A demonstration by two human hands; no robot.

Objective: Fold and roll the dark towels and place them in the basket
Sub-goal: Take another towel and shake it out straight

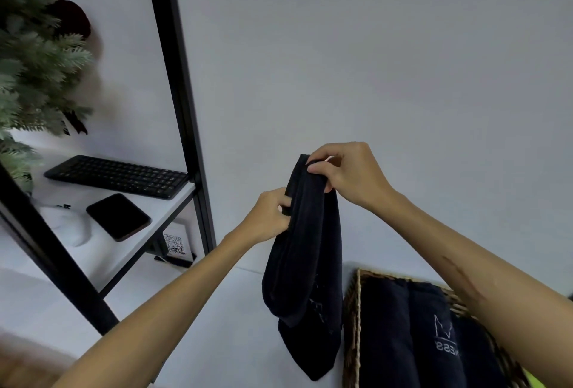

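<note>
dark navy towel point(305, 263), tan woven basket point(352, 319), black keyboard point(119, 175)

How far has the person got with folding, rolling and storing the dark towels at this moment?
Done: at least three dark rolled towels already sit side by side in the wicker basket. In hand: another dark towel hangs lengthwise in the air, with the right hand pinching its top end and the left hand gripping its edge lower down. Left: this towel still needs rolling and placing in the basket; no further loose towels are in view.
</note>
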